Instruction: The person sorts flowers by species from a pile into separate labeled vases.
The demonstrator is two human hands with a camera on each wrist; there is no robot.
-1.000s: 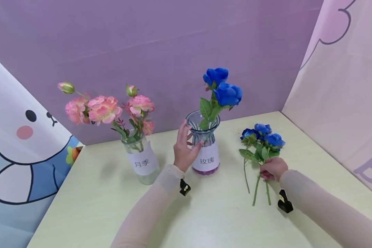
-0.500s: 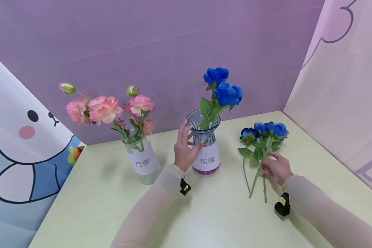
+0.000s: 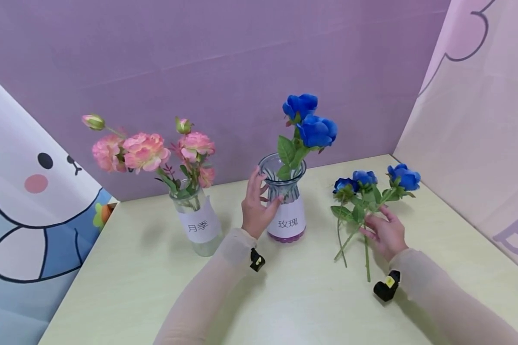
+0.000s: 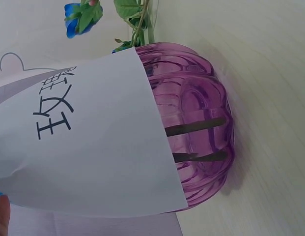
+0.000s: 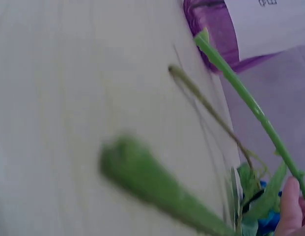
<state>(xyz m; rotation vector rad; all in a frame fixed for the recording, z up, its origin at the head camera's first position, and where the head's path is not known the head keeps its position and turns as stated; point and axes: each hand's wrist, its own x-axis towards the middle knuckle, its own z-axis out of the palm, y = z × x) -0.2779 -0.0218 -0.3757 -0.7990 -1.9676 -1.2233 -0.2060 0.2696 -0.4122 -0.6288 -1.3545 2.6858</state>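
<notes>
My left hand [image 3: 259, 208] holds a glass vase [image 3: 287, 235] with a purple base, thumb and fingers spread around its neck. Two blue roses [image 3: 317, 130] stand in it, and a white paper label [image 4: 103, 132] wraps its body. At the right, my right hand [image 3: 386, 235] pinches the stem of a blue rose [image 3: 405, 177] between thumb and fingers. In the right wrist view that green stem [image 5: 255, 108] slants past my thumb [image 5: 291, 204]. Two more blue roses [image 3: 364, 177] lie beside it on the table, their stems crossing near the hand.
A clear glass jar [image 3: 205, 249] with a white label and pink flowers [image 3: 147, 152] stands left of the vase. Behind the pale table [image 3: 134, 287] hangs a purple backdrop [image 3: 224, 86]. Printed cloth panels [image 3: 479, 139] flank both sides.
My right hand has shifted slightly, turning the pinched rose so its bloom swings right, away from the other two, and its stem end swings left. My left hand stays on the vase.
</notes>
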